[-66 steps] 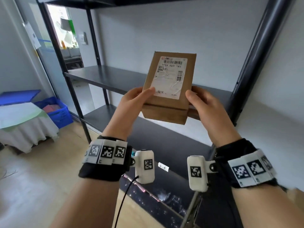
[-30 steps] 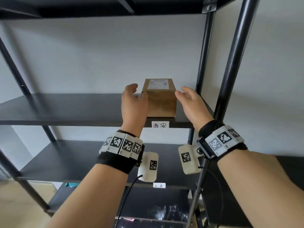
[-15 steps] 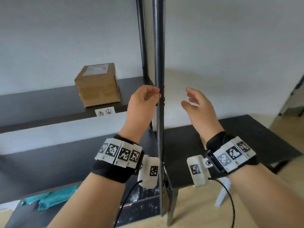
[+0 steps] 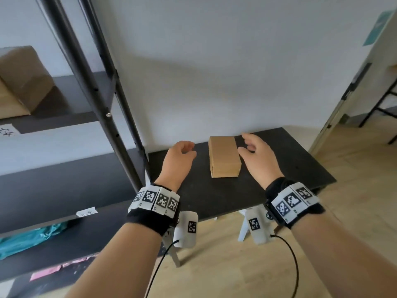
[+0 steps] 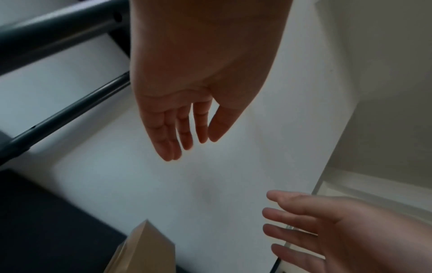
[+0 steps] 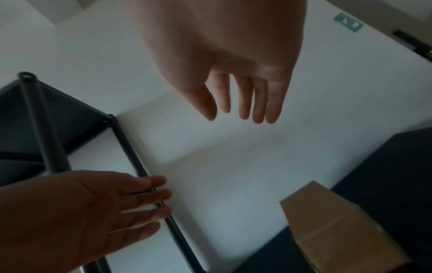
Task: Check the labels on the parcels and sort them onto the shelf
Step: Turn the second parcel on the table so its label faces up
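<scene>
A: Nearest, at 6 o'clock, what are the hands doing?

B: Both are empty and held above the counter (image 4: 279, 168). The left hand (image 4: 179, 161) has loosely curled fingers in the head view; its wrist view shows them hanging relaxed and nearly straight. The right hand (image 4: 258, 158) is spread wide, fingers apart, holding nothing.

A: And the parcel?

B: A plain brown cardboard parcel (image 4: 223, 158) lies flat on the matte black counter, between the two hands, touching neither as far as I can tell (the right hand's thumb is just beside its right edge). It is a long rectangular box, its long axis running from 6 to 12 o'clock, one short end facing the person and the other toward the white wall. The top face is bare; no label shows.

A: Farther off?

B: At 9 to 10 o'clock stands the black metal shelf (image 4: 64, 117) with round tubular posts. A second cardboard parcel (image 4: 19, 80) sits on an upper level at the picture's left edge, above a white handwritten tag (image 4: 7, 131). Something teal (image 4: 28, 237) lies on a lower level.
</scene>
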`<act>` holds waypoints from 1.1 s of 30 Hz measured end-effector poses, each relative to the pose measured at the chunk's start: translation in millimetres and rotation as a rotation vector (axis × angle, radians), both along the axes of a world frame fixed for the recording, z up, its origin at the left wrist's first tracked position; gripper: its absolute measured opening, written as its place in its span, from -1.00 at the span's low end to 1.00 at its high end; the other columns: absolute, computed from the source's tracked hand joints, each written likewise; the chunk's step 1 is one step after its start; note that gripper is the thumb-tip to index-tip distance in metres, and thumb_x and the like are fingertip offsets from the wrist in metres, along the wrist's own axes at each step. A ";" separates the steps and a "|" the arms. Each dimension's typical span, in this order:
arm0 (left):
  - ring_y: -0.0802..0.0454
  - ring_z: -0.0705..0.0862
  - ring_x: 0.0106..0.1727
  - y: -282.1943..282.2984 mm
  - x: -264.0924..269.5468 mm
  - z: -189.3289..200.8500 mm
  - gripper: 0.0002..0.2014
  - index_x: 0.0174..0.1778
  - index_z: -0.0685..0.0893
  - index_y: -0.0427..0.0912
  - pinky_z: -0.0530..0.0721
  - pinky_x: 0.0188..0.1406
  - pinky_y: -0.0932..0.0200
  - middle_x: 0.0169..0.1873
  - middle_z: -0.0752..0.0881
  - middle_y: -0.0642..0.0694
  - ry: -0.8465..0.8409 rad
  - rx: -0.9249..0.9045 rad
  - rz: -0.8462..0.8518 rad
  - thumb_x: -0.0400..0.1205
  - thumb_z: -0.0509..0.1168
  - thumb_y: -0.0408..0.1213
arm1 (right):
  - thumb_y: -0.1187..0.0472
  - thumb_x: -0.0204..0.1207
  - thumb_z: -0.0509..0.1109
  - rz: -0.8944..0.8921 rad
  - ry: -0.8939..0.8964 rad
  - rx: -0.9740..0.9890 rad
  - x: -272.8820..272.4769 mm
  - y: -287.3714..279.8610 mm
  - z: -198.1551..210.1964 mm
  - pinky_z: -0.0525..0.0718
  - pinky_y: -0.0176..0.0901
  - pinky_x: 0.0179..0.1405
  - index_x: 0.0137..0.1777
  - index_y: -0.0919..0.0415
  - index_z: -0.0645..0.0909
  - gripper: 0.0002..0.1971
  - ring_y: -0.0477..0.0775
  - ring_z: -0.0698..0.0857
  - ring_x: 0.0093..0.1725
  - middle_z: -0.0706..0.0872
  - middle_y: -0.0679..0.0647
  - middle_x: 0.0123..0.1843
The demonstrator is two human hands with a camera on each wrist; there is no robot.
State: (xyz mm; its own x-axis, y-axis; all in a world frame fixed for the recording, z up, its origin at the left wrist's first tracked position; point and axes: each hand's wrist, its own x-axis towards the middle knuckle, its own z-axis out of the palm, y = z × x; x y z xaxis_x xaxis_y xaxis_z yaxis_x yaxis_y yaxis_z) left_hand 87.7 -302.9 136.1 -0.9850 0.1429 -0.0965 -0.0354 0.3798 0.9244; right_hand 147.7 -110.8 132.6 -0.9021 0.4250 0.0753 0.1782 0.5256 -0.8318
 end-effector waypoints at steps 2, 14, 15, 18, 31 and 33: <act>-0.06 0.62 0.50 17.6 -0.2 -16.6 -0.57 0.55 0.61 -0.14 0.53 0.58 -0.06 0.46 0.67 -0.07 -0.035 -0.037 0.014 0.72 0.31 -0.33 | 0.17 0.68 0.30 0.009 -0.036 0.004 -1.8 20.2 -13.9 0.45 -0.21 0.29 0.60 0.08 0.44 -0.52 0.03 0.57 0.47 0.58 0.06 0.53; -0.07 0.28 0.77 75.5 -62.0 -111.9 -0.41 0.80 0.21 -0.07 0.27 0.69 -0.01 0.77 0.29 -0.07 -0.359 -0.154 -0.129 0.82 0.16 -0.21 | 0.16 0.66 0.33 -0.075 -0.344 -0.137 -74.2 75.4 -98.4 0.43 -0.16 0.24 0.66 0.07 0.35 -0.44 0.14 0.56 0.50 0.53 0.14 0.58; -0.07 0.26 0.78 78.4 -71.3 -118.3 -0.40 0.81 0.19 -0.07 0.25 0.69 -0.01 0.78 0.27 -0.07 -0.372 -0.160 -0.144 0.82 0.16 -0.20 | 0.16 0.65 0.33 -0.072 -0.363 -0.135 -82.9 76.7 -103.6 0.44 -0.15 0.25 0.66 0.07 0.36 -0.44 0.14 0.56 0.50 0.53 0.14 0.58; -0.08 0.20 0.80 87.8 -95.8 -135.0 -0.37 0.82 0.13 -0.08 0.21 0.72 -0.04 0.81 0.19 -0.07 -0.434 -0.170 -0.157 0.82 0.14 -0.13 | 0.15 0.66 0.32 -0.061 -0.420 -0.127 -106.0 79.6 -117.7 0.48 -0.09 0.32 0.66 0.07 0.35 -0.44 0.15 0.56 0.51 0.53 0.15 0.58; -0.26 0.56 0.53 128.5 -124.5 -171.2 -0.54 0.65 0.46 -0.25 0.50 0.43 -0.03 0.53 0.59 -0.28 -0.579 -0.169 -0.015 0.84 0.04 -0.19 | 0.07 0.66 0.30 0.161 -0.590 0.052 -156.2 92.3 -148.4 0.50 -0.06 0.32 0.73 0.13 0.20 -0.34 0.23 0.55 0.49 0.46 0.24 0.59; -0.21 0.65 0.31 133.5 -117.9 -173.4 -0.58 0.53 0.57 -0.24 0.54 0.18 0.01 0.38 0.69 -0.28 -0.581 -0.106 0.114 0.80 0.07 -0.18 | 0.04 0.63 0.31 0.175 -0.586 0.078 -155.7 98.8 -149.8 0.52 -0.07 0.19 0.71 0.11 0.23 -0.33 0.25 0.60 0.42 0.50 0.24 0.55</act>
State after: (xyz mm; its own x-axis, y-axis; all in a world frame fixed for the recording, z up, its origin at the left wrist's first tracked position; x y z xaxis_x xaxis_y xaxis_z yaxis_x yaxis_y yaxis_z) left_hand -30.2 -169.4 -37.3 -0.7751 -0.0005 -0.6319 -0.5697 0.4332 0.6984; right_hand -8.0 -12.0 -17.3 -0.8588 0.2799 -0.4290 0.4994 0.6438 -0.5797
